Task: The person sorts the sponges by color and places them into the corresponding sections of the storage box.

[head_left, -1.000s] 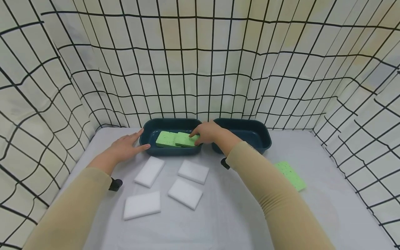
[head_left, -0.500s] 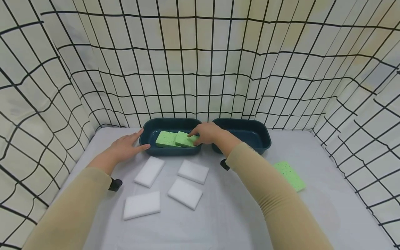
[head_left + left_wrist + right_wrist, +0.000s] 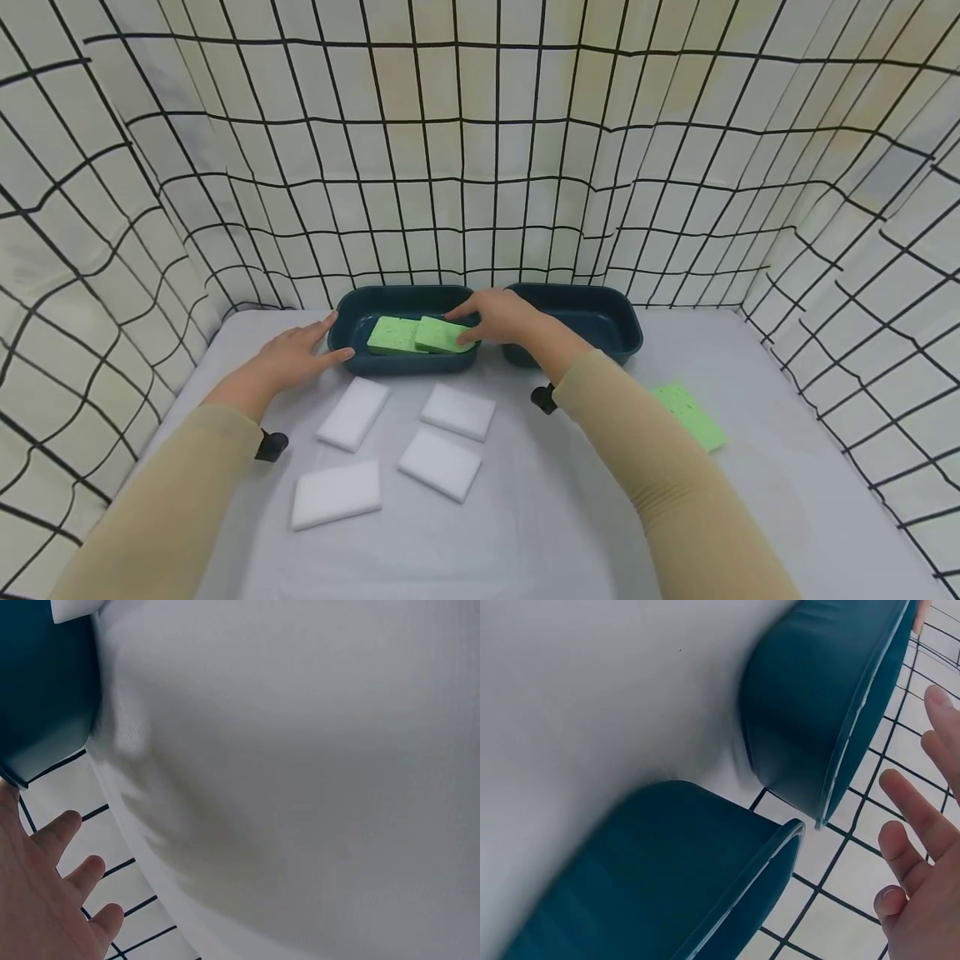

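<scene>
Two green sponges lie in the left dark teal bin (image 3: 401,365) in the head view. The right sponge (image 3: 438,335) overlaps the edge of the left sponge (image 3: 390,333). Over the bin's right end reaches my right hand (image 3: 504,319), thumb close to the right sponge and index finger extended above it. Its fingers look spread and loose in the right wrist view, with nothing between them. My left hand (image 3: 294,357) has straight fingers and thumb at the bin's left rim. The left wrist view shows its fingers (image 3: 84,877) spread apart.
A second teal bin (image 3: 581,321) stands to the right, partly behind my right arm. Several white foam pads (image 3: 440,462) lie in front of the left bin. Another green sponge (image 3: 692,417) rests right of my right sleeve. Black wire grid (image 3: 465,192) walls rise around the table.
My right hand's fingers have loosened and spread, the index finger coming off the right green sponge, which stays in the left bin. My left hand stays at the rim. The head view has shifted slightly.
</scene>
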Demonstrator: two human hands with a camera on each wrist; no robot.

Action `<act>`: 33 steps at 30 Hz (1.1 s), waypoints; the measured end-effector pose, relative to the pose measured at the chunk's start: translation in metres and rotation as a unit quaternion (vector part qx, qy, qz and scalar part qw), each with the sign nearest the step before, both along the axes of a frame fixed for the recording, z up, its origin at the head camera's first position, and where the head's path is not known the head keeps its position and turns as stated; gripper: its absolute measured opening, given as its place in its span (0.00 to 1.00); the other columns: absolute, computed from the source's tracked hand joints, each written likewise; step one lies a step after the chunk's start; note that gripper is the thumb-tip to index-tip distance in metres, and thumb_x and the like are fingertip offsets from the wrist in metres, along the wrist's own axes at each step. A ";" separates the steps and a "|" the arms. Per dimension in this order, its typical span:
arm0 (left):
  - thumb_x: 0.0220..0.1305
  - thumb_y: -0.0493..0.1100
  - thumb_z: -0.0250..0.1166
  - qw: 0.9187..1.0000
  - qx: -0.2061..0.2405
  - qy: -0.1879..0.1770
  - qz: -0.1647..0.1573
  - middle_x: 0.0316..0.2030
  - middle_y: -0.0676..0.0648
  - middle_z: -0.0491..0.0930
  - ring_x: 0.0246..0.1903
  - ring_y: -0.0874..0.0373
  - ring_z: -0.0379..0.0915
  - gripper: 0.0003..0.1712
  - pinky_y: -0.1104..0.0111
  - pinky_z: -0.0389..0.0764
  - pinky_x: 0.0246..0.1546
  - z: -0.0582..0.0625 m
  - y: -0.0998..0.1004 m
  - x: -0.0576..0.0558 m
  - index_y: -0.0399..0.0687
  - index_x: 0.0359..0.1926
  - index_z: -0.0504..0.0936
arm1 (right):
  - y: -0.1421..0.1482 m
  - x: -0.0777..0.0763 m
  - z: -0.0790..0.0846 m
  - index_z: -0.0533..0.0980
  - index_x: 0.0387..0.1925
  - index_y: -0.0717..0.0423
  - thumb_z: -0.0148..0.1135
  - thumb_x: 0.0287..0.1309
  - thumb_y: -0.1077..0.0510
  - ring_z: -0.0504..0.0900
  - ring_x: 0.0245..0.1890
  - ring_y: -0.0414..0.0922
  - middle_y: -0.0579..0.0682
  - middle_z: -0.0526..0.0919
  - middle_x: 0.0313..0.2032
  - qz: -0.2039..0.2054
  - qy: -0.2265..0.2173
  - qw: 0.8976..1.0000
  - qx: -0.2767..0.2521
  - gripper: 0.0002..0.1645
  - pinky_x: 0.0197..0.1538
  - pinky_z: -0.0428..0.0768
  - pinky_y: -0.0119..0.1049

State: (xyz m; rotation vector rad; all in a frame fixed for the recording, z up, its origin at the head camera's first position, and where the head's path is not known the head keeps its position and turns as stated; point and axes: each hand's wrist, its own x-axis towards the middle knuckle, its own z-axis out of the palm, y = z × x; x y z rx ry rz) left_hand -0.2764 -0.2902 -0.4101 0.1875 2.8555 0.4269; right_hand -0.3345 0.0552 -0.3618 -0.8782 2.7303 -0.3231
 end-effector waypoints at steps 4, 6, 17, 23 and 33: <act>0.63 0.80 0.44 1.000 -0.002 -0.001 -0.007 0.74 0.29 0.45 0.70 0.24 0.39 0.60 0.31 0.44 0.66 0.001 0.000 0.000 0.48 0.79 0.36 | 0.010 0.006 0.001 0.72 0.67 0.31 0.68 0.59 0.39 0.63 0.71 0.50 0.47 0.69 0.69 -0.014 0.006 1.000 -0.018 0.34 0.70 0.63 0.53; 0.63 0.80 0.44 1.000 0.002 0.001 -0.008 0.74 0.28 0.46 0.70 0.24 0.39 0.60 0.31 0.45 0.66 0.000 -0.001 0.001 0.48 0.79 0.36 | 0.016 0.009 0.001 0.72 0.66 0.30 0.68 0.59 0.39 0.62 0.71 0.51 0.48 0.68 0.70 -0.026 0.009 0.999 -0.022 0.33 0.70 0.63 0.53; 0.62 0.81 0.44 1.000 0.003 0.007 -0.011 0.74 0.28 0.46 0.69 0.23 0.40 0.60 0.30 0.45 0.65 -0.003 -0.003 -0.001 0.49 0.79 0.36 | 0.076 0.028 -0.009 0.74 0.65 0.31 0.69 0.58 0.39 0.65 0.69 0.49 0.46 0.72 0.66 -0.085 0.011 0.995 -0.047 0.33 0.70 0.64 0.51; 0.63 0.80 0.44 1.000 -0.003 0.012 -0.015 0.73 0.27 0.47 0.69 0.23 0.42 0.60 0.31 0.47 0.65 -0.002 -0.002 -0.003 0.47 0.79 0.37 | 0.121 0.043 -0.012 0.75 0.64 0.33 0.69 0.58 0.38 0.65 0.69 0.51 0.47 0.74 0.65 -0.092 0.027 0.995 -0.038 0.32 0.70 0.63 0.53; 0.63 0.80 0.45 1.000 0.004 0.013 -0.015 0.74 0.27 0.47 0.69 0.23 0.42 0.60 0.31 0.47 0.65 -0.003 -0.002 -0.003 0.46 0.79 0.37 | 0.200 0.082 -0.024 0.76 0.64 0.44 0.70 0.57 0.39 0.77 0.54 0.54 0.52 0.78 0.59 -0.107 0.036 0.992 -0.059 0.35 0.54 0.77 0.51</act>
